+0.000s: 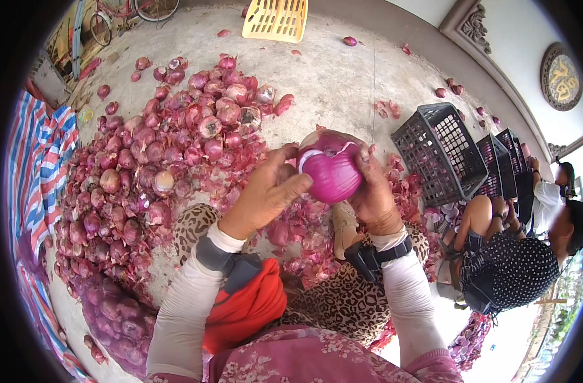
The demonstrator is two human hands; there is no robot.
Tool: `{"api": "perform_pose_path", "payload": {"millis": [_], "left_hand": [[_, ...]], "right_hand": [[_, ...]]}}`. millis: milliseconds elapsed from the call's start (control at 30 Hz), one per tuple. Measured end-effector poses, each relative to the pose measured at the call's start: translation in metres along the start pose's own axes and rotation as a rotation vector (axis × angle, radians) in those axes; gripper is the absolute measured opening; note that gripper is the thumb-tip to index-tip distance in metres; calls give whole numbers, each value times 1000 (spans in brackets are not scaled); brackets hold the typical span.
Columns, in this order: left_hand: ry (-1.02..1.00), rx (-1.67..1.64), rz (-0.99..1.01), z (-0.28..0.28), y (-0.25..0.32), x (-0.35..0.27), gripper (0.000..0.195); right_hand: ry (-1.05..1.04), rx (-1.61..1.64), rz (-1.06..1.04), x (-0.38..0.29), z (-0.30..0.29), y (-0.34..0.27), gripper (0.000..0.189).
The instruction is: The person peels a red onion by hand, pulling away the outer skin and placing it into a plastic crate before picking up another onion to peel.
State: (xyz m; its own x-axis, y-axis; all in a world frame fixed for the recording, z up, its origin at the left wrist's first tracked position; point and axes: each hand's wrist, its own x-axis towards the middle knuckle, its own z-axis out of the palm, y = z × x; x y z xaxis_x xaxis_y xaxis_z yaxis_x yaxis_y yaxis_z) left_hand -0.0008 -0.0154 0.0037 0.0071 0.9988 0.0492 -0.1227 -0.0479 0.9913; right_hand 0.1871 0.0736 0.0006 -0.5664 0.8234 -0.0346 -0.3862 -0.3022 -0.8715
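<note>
A large red onion (332,177) is held up in front of me between both hands. Its lower part shows smooth, glossy purple flesh, while duller skin with a torn, pale-edged rim covers the top. My left hand (267,191) grips it from the left, the thumb lying along its side. From the right, the fingers of my right hand (375,191) wrap around it; part of that hand is hidden behind the onion. Loose papery onion skins (306,239) cover the floor beneath my hands. To the left spreads a big heap of unpeeled red onions (143,148).
Black plastic crates (440,153) stand in a row at the right, near seated people (512,268). A yellow slotted basket (274,21) is at the far wall. A purple mesh sack of onions (114,321) lies lower left, beside a striped tarpaulin (37,172). A bicycle (128,14) stands far left.
</note>
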Motion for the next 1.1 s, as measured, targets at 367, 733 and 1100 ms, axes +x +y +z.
{"api": "perform_pose_path", "payload": {"millis": [367,733,1100], "left_hand": [[79,251,237,2,-12,2,61],[61,413,274,5,0,-1,45],[103,513,178,5,-10,2,43]], "right_hand": [[-74,14,-65,-2,10,-1,61],[-43,47,-72,4,9,-1,52],[37,-333,-131,-4,13,-12,61]]}}
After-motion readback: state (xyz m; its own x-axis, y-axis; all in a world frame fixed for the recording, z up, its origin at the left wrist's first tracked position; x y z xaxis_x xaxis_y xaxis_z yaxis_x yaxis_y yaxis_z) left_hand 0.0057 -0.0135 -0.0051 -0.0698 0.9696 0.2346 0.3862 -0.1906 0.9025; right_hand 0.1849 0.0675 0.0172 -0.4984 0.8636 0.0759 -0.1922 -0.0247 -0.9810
